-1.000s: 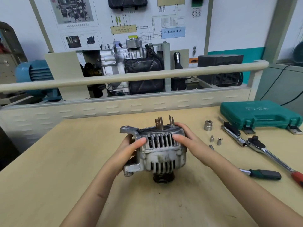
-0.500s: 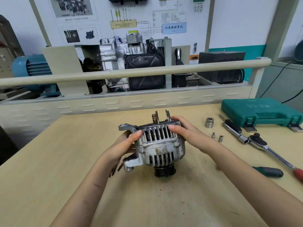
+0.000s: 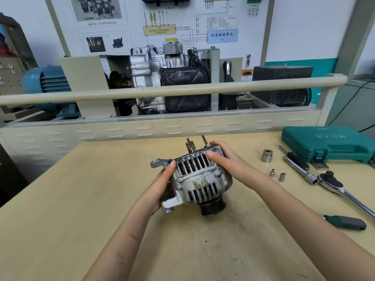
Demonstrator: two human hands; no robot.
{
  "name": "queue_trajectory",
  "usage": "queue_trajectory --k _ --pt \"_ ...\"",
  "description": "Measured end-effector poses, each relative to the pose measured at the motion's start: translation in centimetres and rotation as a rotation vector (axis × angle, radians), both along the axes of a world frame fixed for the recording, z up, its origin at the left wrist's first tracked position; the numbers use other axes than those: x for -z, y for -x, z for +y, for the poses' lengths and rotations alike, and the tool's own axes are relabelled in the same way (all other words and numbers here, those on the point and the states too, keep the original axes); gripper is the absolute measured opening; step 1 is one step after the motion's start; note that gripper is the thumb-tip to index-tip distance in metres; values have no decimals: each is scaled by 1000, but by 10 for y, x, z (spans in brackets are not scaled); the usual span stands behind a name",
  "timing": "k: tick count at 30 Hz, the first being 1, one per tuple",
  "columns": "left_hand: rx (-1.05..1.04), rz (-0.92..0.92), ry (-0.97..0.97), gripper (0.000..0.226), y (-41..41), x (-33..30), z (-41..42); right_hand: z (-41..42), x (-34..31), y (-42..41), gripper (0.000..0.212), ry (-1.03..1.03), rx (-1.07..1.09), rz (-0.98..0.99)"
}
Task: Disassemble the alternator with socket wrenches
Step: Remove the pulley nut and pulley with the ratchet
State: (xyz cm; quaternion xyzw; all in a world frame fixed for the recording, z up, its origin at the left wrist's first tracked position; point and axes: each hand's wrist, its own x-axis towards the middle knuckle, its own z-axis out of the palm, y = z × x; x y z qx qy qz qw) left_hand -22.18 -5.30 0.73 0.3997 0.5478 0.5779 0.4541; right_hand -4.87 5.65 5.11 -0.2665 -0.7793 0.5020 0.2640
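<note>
Wooden workbench (image 3: 81, 199), diagram-covered wall (image 3: 294, 27).

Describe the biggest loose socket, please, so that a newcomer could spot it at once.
Start at the green tool case on the table's right. Just left of it stands the large socket, upright and silver. Two small sockets nearer the person are far slimmer.

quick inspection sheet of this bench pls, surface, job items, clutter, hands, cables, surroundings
surface: wooden table, grime stains near the middle
job's things: alternator tilted, pulley toward the camera; ratchet wrench; large socket; two small sockets
clutter: green-handled tool; closed green tool case
grippers: left hand and right hand both grip the alternator
cables: black cable on the right, off the table
surroundings: engine training rig, blue motor, wall diagrams
</note>
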Motion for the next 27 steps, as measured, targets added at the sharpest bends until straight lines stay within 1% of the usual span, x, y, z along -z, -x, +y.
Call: queue_trajectory --k 3,5,7,10,13,17,18,19,21,23,26,27 --pt "0 -31 -1 76 0 2 -1 -5 8 4 50 51 -49 134" --pt "-3 -31 10 77 2 2 -2 -6 13 9 44 41 -11 204" --pt "3 -29 6 79 1 1 -3 -7 16 12 46 41 24 254" --pt "25 25 -1 77 -5 -7 -4 -12 21 7 51 93 60 342" --pt "99 136 18 65 -14 -22 -7 -21 31 -7 59 155 130 441" --pt "203 274 52 49 -22 -40 -9 -34 40 -21 59 248 203 547" --pt "222 309 72 48 -23 -45 -8 -34 37 -23 59 282 211 548" --pt "227 348 104 51 -23 -50 -5 -32 33 -23 59 306 218 522" --pt "224 421 207 67 -20 -60 5 -23 23 -20 60 343 232 417" --pt "184 453 305 77 -12 -70 17 -11 9 -13 59 399 214 315" --pt "153 476 329 72 -2 -83 32 7 -8 -3 51 420 103 216" --pt "168 454 314 75 1 -84 39 14 -13 -1 51 429 75 162"
